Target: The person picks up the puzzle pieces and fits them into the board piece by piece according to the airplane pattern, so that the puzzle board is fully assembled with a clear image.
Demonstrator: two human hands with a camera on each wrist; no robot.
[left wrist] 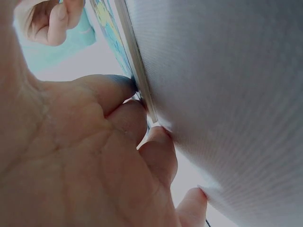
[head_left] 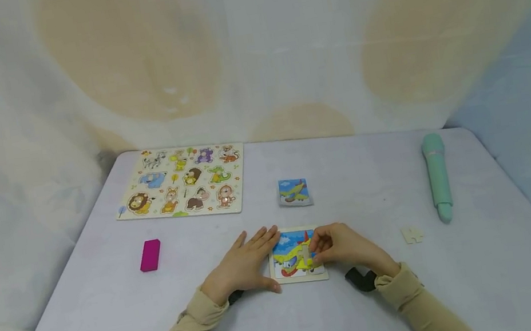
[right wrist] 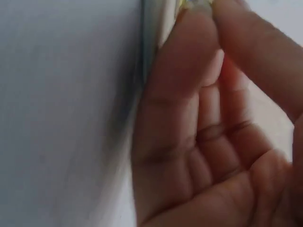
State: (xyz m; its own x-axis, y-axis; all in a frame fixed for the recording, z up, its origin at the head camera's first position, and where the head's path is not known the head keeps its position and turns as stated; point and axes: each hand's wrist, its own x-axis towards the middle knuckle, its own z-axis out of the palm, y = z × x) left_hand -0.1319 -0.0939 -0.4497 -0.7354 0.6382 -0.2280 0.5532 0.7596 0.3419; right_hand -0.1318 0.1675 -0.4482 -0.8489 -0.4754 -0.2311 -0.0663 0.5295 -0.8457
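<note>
A small jigsaw puzzle (head_left: 291,245) of a yellow airplane lies in a pale wooden frame (head_left: 304,279) at the table's front middle. My left hand (head_left: 245,267) rests along its left side, with fingers extended and fingertips against the frame's edge (left wrist: 142,75). From the right, my right hand (head_left: 343,246) leans over the picture. Its thumb and forefinger pinch a puzzle piece (right wrist: 201,6), mostly hidden by the fingertips. A bare beige patch shows in the picture beside those fingertips. One loose beige puzzle piece (head_left: 412,235) lies farther right.
Behind the puzzle lies a small airplane picture card (head_left: 294,193). An animal peg board (head_left: 184,182) sits at the back left, with a magenta block (head_left: 150,255) in front of it. At the right stands off a mint-green microphone-shaped toy (head_left: 438,178), lying lengthwise.
</note>
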